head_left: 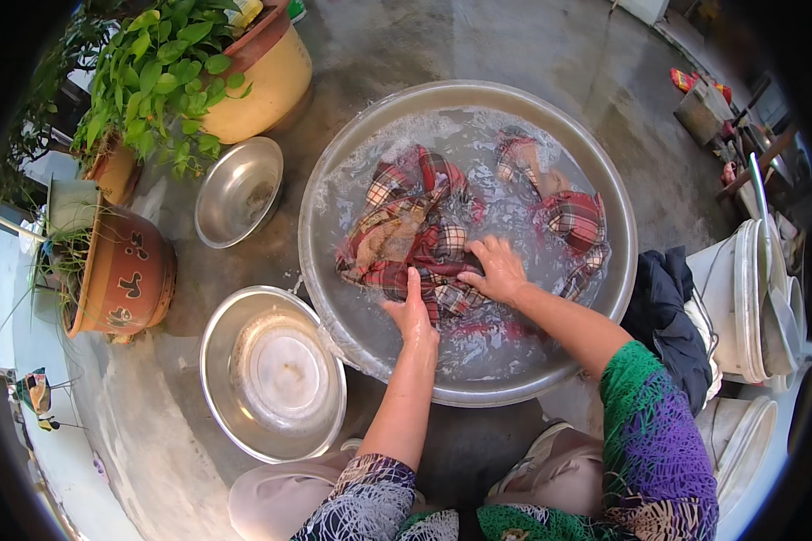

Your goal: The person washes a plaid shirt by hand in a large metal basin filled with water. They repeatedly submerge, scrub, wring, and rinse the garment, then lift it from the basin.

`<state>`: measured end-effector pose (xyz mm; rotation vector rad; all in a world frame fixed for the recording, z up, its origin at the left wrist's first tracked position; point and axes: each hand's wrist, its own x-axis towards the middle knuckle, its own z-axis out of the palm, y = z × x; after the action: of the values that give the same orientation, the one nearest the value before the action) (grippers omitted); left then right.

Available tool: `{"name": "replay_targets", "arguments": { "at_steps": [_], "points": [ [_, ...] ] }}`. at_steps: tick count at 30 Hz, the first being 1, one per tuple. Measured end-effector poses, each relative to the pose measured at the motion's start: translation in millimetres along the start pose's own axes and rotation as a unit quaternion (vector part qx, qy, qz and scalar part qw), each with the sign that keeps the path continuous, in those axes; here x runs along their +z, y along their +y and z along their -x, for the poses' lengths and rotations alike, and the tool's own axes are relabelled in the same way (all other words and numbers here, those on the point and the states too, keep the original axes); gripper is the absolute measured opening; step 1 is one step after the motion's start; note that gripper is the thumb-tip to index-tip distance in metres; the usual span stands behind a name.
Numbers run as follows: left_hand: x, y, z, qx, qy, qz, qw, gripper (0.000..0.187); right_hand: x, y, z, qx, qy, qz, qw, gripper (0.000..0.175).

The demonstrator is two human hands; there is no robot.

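A large round metal basin (465, 399) of cloudy, sudsy water stands in front of me. A wet red plaid garment (386, 237) with a tan lining lies bunched in it, partly under water; more plaid cloth (575, 220) floats at the right. My left hand (413, 312) is at the garment's lower edge, thumb up, its fingers partly hidden by the cloth. My right hand (497, 269) rests on the folds to the right, with its fingertips on the fabric. Whether its fingers grip any cloth cannot be told.
Two smaller metal basins (220, 379) (206, 203) sit on the concrete floor at the left, near potted plants (264, 88). At the right are white plastic buckets (727, 304), with dark cloth (663, 318) between them and the large basin.
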<state>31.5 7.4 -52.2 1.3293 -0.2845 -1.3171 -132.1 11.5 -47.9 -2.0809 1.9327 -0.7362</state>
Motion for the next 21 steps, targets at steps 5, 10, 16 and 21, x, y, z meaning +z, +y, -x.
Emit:
{"name": "replay_targets", "arguments": {
  "at_steps": [5,10,16,21],
  "points": [
    [16,-17,0,-0.158,-0.133,0.084,0.975,0.073,-2,10,-29,0.148,-0.135,-0.076,0.977,0.033],
    [-3,16,-7,-0.277,-0.166,0.111,0.940,0.046,-25,-49,4,-0.105,-0.112,-0.188,0.970,0.056],
    [20,34,-8,-0.237,-0.161,0.140,0.948,0.046,-33,18,27,0.030,-0.126,-0.133,0.983,0.042],
    [21,39,0,-0.240,-0.120,0.126,0.955,0.056,-60,-64,-2,0.015,-0.040,-0.278,0.960,0.021]
  ]
}}
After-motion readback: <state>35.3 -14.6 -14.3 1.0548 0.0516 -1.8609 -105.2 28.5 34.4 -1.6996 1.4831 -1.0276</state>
